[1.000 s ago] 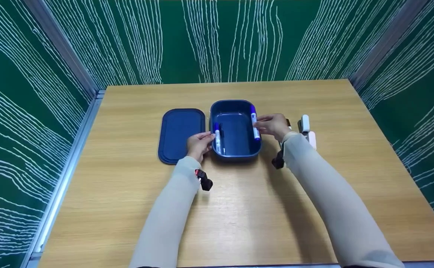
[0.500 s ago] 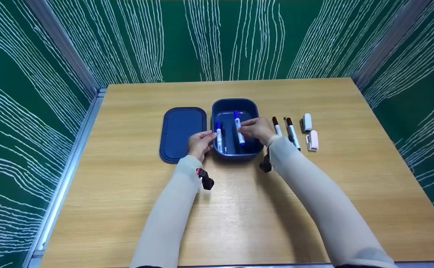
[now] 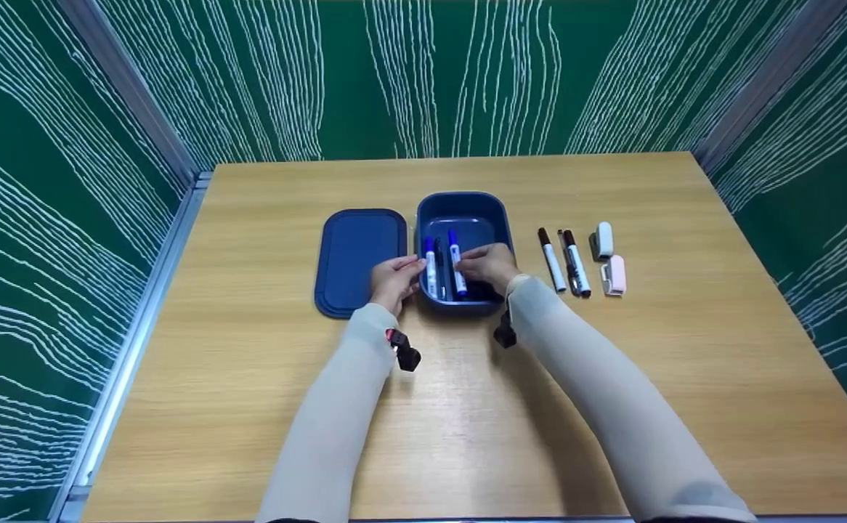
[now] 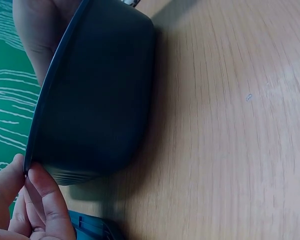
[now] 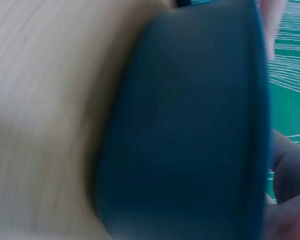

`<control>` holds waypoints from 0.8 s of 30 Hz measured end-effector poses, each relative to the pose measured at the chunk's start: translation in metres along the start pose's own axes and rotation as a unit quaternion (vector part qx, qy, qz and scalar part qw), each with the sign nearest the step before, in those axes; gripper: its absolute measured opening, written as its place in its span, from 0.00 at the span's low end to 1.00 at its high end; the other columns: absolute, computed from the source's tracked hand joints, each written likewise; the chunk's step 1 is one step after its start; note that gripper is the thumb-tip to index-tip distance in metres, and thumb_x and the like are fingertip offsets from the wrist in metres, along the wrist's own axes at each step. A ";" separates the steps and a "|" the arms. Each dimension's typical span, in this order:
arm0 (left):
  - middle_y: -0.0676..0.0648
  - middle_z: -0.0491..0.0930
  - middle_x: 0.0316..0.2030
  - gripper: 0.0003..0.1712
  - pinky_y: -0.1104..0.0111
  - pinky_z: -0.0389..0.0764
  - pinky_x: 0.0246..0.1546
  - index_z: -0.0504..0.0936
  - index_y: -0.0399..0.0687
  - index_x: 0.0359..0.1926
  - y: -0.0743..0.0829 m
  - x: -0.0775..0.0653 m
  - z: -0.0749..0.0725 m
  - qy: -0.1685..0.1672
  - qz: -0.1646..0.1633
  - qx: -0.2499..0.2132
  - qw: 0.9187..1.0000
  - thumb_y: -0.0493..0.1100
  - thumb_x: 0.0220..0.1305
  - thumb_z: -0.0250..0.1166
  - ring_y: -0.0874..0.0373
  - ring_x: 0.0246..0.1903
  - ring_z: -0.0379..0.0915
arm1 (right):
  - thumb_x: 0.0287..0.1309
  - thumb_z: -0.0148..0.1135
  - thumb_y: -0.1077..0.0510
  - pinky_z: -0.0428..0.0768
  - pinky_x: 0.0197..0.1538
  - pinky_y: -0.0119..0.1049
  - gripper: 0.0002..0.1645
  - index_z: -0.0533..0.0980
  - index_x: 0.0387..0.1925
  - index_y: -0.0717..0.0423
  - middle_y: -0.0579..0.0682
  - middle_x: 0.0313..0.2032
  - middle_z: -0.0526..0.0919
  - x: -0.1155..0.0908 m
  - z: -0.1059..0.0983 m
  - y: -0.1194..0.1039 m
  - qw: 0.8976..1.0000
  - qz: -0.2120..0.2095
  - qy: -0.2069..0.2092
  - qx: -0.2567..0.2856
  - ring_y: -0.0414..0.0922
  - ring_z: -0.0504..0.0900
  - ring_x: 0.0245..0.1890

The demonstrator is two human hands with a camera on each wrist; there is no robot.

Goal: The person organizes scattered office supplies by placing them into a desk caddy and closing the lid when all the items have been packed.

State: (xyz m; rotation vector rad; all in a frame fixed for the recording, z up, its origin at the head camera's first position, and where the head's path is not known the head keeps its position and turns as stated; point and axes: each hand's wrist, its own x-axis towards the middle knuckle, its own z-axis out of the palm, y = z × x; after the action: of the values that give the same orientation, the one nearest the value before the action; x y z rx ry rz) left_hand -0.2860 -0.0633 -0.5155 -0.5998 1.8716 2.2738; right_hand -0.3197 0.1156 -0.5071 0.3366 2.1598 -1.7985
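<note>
A dark blue box [image 3: 478, 211] stands on the table without its lid on. My left hand [image 3: 396, 280] pinches the box's left rim between thumb and fingers, as the left wrist view shows up close. Inside the box, my right hand [image 3: 490, 264] holds a blue-capped marker [image 3: 458, 265] lengthwise, its cap toward the far side. Left of it, along the left wall, lie another blue-capped marker [image 3: 431, 272] and a slim dark pen [image 3: 439, 261]. In the right wrist view the box wall [image 5: 185, 125] hides most of the right hand [image 5: 292, 175].
The blue lid [image 3: 360, 254] lies flat left of the box. To the right are a black-capped marker [image 3: 552, 260], a second one [image 3: 578, 265] with a dark pen [image 3: 572, 272] against it, a white stapler-like object [image 3: 603, 241] and a pink one [image 3: 614, 276].
My right hand has carried the blue-capped marker from over the right rim leftward and down into the box, beside the other marker. The left hand has stayed at the rim.
</note>
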 end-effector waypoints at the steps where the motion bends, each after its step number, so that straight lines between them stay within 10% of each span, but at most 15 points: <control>1: 0.39 0.83 0.51 0.21 0.78 0.78 0.26 0.81 0.33 0.55 0.000 0.000 0.000 0.000 0.000 0.000 1.000 0.33 0.61 0.69 0.61 0.34 0.77 | 0.54 0.68 0.71 0.85 0.36 0.28 0.20 0.78 0.49 0.75 0.44 0.21 0.82 0.000 0.001 0.001 1.000 0.002 0.001 -0.003 0.35 0.83 0.22; 14: 0.40 0.84 0.50 0.19 0.78 0.78 0.25 0.82 0.35 0.54 -0.001 0.000 0.000 0.009 0.003 0.001 1.000 0.34 0.61 0.69 0.60 0.33 0.77 | 0.50 0.74 0.65 0.85 0.35 0.30 0.19 0.82 0.46 0.68 0.55 0.36 0.86 0.008 0.008 0.015 0.995 -0.007 0.025 -0.098 0.37 0.83 0.23; 24: 0.41 0.85 0.48 0.19 0.78 0.77 0.23 0.83 0.35 0.53 -0.003 0.001 0.000 0.008 0.001 0.001 1.000 0.34 0.61 0.69 0.61 0.31 0.77 | 0.47 0.77 0.63 0.83 0.29 0.26 0.18 0.84 0.40 0.67 0.50 0.27 0.86 0.016 0.011 0.020 0.991 -0.020 0.032 -0.131 0.34 0.81 0.18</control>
State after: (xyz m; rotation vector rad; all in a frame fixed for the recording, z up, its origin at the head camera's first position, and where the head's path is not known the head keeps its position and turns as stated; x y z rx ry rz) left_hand -0.2859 -0.0627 -0.5183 -0.6176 1.8812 2.2745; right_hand -0.3264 0.1081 -0.5330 0.2918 2.4273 -1.5153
